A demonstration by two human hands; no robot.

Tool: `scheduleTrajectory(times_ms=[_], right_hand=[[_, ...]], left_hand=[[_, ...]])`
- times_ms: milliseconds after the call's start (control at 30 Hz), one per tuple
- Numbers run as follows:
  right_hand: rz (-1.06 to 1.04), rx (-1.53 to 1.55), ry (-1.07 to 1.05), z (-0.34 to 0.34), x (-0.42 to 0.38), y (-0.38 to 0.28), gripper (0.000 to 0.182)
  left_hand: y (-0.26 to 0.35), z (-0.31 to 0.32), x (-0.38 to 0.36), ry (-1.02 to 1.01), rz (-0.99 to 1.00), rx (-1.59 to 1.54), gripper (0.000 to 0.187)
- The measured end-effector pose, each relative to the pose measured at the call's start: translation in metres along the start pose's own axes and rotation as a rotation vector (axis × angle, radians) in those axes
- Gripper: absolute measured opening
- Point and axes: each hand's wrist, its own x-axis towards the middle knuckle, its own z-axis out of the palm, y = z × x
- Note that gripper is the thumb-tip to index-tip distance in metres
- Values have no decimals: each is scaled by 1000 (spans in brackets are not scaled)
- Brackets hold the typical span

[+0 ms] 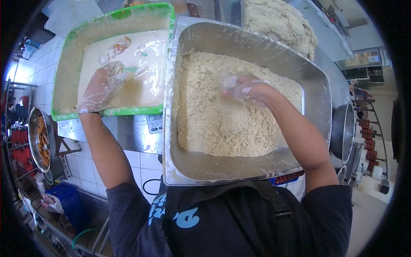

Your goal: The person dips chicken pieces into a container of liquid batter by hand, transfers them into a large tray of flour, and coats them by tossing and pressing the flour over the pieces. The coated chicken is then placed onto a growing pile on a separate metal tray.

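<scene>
My left hand (102, 85), in a clear plastic glove coated with batter, reaches into the green tub (170, 25) of pale liquid batter (147, 55). Its fingers are curled together at the batter's surface; what they hold, if anything, is hard to make out. Just beyond it, a batter-coated, orange-brown piece of food (116, 48) lies partly sunk. Over the large metal pan (205, 171), my right hand (242, 88), also gloved, is at the crumbly flour (227, 124). Motion smears its fingers, and flour sticks to the glove.
A heap of pale flour mixture (280, 25) stands behind the pan. Under the tub's front edge sits a digital scale (155, 123). A metal bowl of brown fried food (40, 139) is at the left, and another metal bowl (342, 132) is right of the pan.
</scene>
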Motion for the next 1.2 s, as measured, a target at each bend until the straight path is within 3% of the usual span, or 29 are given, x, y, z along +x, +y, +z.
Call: scheduleTrajectory(times_ms=[200, 300, 500, 567, 633, 667, 733, 800, 833, 900, 933, 1000, 1067, 1133, 1200], right_hand=[[-229, -217, 348, 25, 12, 8, 37], [-254, 20, 233, 18, 11, 13, 38], [-221, 324, 241, -10, -46, 18, 44], [-501, 435, 370, -18, -59, 24, 41], [-633, 460, 525, -35, -81, 28, 40], [-625, 433, 618, -50, -98, 26, 40], [-394, 443, 878, -83, -133, 14, 40], [-367, 251, 1255, -122, -162, 9, 44], [-357, 179, 1266, -156, -178, 20, 48], [-544, 48, 1145, -213, -206, 36, 46], [-735, -16, 1007, -230, -218, 40, 40], [-876, -230, 903, -268, -226, 56, 35], [-777, -521, 979, -316, -218, 78, 34], [-804, -411, 886, -329, -202, 92, 33], [-851, -48, 732, -328, -165, 100, 33]], left_hand=[[-5, 4, -1, 65, 42, -45, 34], [-6, 5, -1, 77, 47, -6, 36], [-2, 4, -2, 67, 10, -63, 39], [-5, 3, 0, 58, -25, -90, 39], [-7, 3, -3, 86, -22, -45, 40], [-8, 2, -3, 107, -16, -21, 41], [-11, -1, 1, 115, -4, -80, 41], [-17, 2, 6, 122, 17, -138, 41], [-20, 5, 6, 119, 22, -166, 41], [-23, 7, 5, 101, 26, -221, 42], [-21, 6, 3, 122, 12, -223, 41], [-16, 5, 1, 159, -18, -225, 40], [-10, 4, 1, 198, -50, -228, 38], [-7, 4, 1, 237, -70, -210, 36], [-9, 5, 3, 272, -82, -172, 32]])
